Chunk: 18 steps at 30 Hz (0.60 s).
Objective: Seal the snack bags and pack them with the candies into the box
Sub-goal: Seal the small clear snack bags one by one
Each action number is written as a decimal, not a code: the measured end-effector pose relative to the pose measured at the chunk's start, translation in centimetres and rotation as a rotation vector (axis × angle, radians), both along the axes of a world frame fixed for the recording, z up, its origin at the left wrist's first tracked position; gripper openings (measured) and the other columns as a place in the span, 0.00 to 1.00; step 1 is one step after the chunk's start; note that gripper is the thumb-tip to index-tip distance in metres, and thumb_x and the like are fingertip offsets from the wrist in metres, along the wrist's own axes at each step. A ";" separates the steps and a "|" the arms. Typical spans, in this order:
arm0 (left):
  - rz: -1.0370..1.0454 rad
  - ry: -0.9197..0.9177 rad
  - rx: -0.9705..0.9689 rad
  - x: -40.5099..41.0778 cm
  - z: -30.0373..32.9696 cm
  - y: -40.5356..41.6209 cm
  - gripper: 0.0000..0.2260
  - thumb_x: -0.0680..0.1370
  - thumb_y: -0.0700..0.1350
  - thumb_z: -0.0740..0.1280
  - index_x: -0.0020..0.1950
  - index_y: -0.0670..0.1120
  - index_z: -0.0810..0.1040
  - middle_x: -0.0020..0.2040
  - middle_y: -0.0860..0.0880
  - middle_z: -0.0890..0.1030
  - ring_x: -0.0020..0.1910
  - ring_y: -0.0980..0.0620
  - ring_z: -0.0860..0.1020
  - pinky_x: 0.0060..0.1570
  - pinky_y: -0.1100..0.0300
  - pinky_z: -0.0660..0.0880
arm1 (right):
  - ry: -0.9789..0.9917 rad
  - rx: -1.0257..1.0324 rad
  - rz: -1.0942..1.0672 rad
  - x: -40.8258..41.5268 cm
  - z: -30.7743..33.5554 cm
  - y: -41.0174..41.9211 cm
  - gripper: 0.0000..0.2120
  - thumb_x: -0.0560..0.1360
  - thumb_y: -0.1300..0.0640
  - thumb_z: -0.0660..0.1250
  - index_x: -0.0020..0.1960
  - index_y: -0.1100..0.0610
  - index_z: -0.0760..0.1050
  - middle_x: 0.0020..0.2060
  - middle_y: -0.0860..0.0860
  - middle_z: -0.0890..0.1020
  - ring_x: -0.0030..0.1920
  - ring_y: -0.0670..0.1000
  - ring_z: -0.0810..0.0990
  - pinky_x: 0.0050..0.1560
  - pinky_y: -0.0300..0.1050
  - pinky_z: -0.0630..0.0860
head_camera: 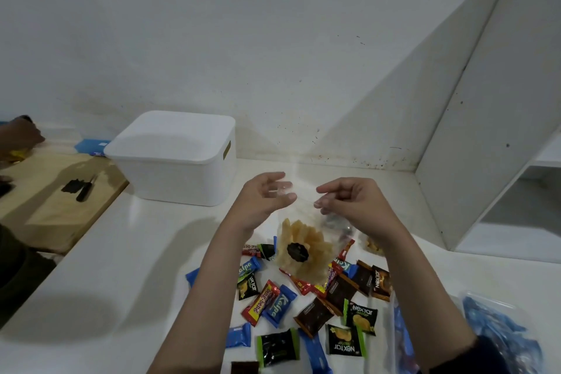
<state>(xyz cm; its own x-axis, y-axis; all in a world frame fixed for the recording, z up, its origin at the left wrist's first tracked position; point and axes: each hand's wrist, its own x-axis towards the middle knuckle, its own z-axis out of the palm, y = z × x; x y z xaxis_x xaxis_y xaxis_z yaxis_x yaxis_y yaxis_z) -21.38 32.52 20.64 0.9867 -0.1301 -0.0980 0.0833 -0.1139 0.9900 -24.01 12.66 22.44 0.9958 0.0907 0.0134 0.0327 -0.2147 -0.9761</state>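
Note:
A clear snack bag (300,252) of pale chips hangs above the white table, held up by its top edge. My left hand (264,200) pinches the left end of that edge and my right hand (349,200) pinches the right end. Below them, several wrapped candies (306,310) in blue, red, brown, black and green lie scattered on the table. The white box (173,158) stands behind and to the left with its lid on. A second clear snack bag (372,244) lies partly hidden behind my right forearm.
A blue-filled plastic bag (498,325) lies at the right front. A white shelf unit (498,136) stands at the right. At the left, a wooden board (51,200) carries dark tools, and another person's hand (18,136) reaches over it.

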 end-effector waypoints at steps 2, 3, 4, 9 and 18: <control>-0.062 -0.007 -0.037 -0.1 0.3 -0.1 0.15 0.70 0.34 0.73 0.56 0.40 0.78 0.47 0.43 0.82 0.48 0.50 0.80 0.47 0.64 0.76 | -0.004 0.014 -0.008 0.0 0.2 -0.2 0.08 0.71 0.69 0.70 0.50 0.63 0.80 0.39 0.59 0.85 0.39 0.55 0.84 0.50 0.57 0.79; -0.048 -0.020 -0.058 -0.2 0.4 -0.3 0.13 0.70 0.33 0.73 0.54 0.40 0.79 0.42 0.44 0.82 0.43 0.52 0.80 0.44 0.66 0.77 | -0.010 0.014 -0.011 0.1 0.3 -0.3 0.08 0.71 0.69 0.70 0.50 0.62 0.80 0.39 0.59 0.85 0.39 0.56 0.84 0.50 0.60 0.78; -0.026 -0.034 -0.076 -0.2 0.4 -0.5 0.12 0.69 0.32 0.73 0.51 0.40 0.80 0.38 0.46 0.81 0.39 0.55 0.80 0.42 0.68 0.77 | -0.016 0.004 -0.009 0.1 0.4 -0.4 0.08 0.71 0.68 0.70 0.50 0.62 0.80 0.39 0.59 0.85 0.40 0.56 0.84 0.51 0.60 0.78; -0.008 -0.106 -0.067 -0.7 0.5 -1.3 0.08 0.70 0.33 0.73 0.45 0.44 0.82 0.37 0.46 0.79 0.38 0.55 0.78 0.42 0.67 0.76 | -0.075 -0.397 0.042 0.5 1.0 -0.4 0.07 0.69 0.57 0.74 0.47 0.54 0.82 0.36 0.50 0.84 0.39 0.50 0.83 0.45 0.51 0.82; -0.007 -0.177 -0.163 -1.1 1.4 -2.0 0.11 0.70 0.30 0.71 0.49 0.42 0.80 0.37 0.50 0.82 0.37 0.60 0.79 0.42 0.68 0.77 | -0.165 -0.394 0.070 0.7 1.6 0.3 0.03 0.72 0.57 0.71 0.40 0.54 0.81 0.34 0.52 0.82 0.34 0.51 0.79 0.39 0.46 0.78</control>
<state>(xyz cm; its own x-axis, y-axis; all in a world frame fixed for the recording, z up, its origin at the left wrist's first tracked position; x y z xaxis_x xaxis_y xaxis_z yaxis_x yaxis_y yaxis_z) -22.43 30.53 22.03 0.9856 -0.1365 0.0995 -0.0936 0.0488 0.9944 -23.35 13.01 24.03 0.9745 0.1881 0.1226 0.2091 -0.5617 -0.8005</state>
